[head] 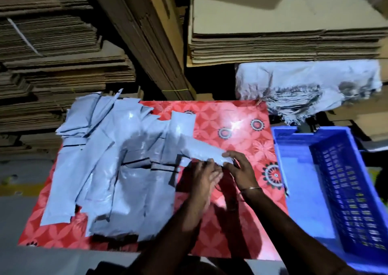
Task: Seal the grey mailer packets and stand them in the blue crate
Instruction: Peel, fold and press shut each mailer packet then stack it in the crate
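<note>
Above the red cloth [241, 115], both hands [222, 169] pinch a grey packet [201, 152] lying crosswise, left-to-right.

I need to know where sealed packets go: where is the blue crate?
In the head view the blue crate sits at the right, against the red patterned table's right edge, just beyond the right hand.

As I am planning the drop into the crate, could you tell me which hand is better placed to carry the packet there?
Probably the right hand: it already pinches the grey packet and lies nearer the blue crate on that side.
</note>
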